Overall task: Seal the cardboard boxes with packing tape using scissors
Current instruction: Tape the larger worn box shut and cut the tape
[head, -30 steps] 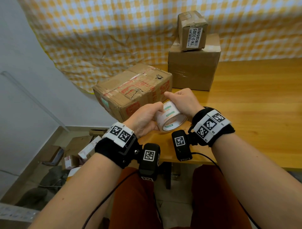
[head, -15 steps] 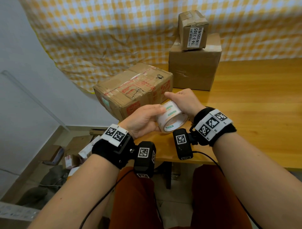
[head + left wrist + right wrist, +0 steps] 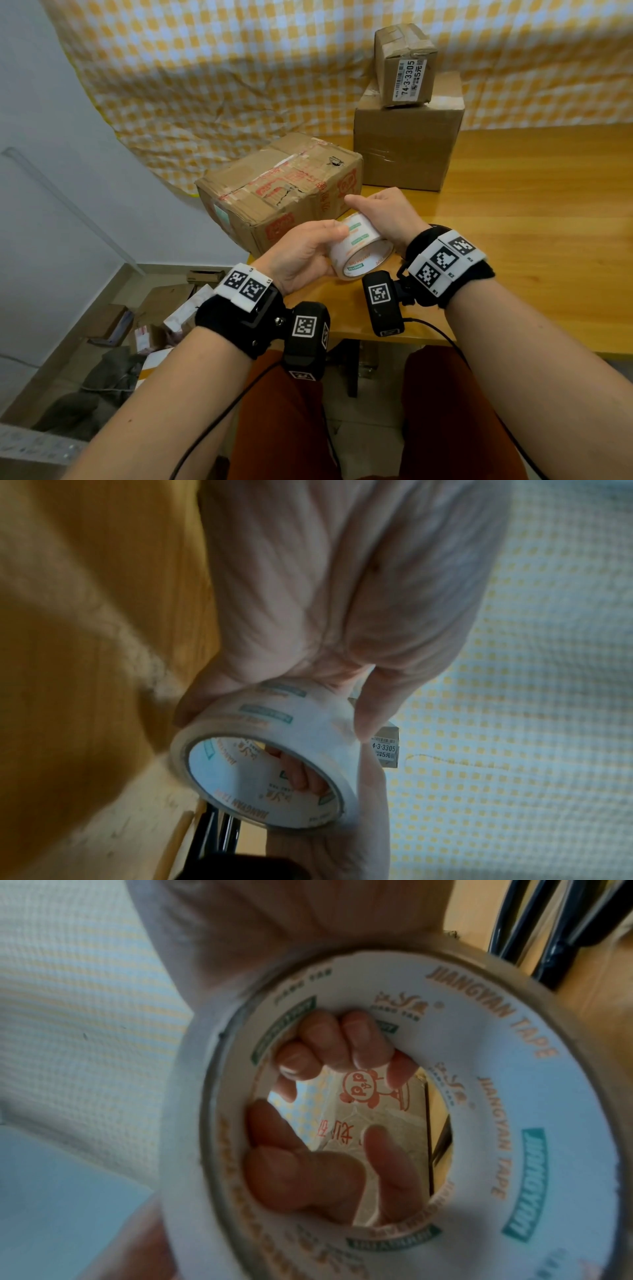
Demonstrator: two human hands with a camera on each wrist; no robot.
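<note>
Both hands are holding the tape roll (image 3: 359, 247): L hand (image 3: 301, 255) & R hand (image 3: 385, 214) are wrapping fingers round it, near the big box (image 3: 274, 192).

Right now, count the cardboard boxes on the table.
3: a large worn box nearest the hands, a plain box behind it, a small labelled box stacked on that. None seem hidden.

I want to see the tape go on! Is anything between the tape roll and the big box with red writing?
Nothing visible. Both hands, left hand and right hand, hold the tape roll just in front of the red-printed cardboard box, with only open air between.
</note>
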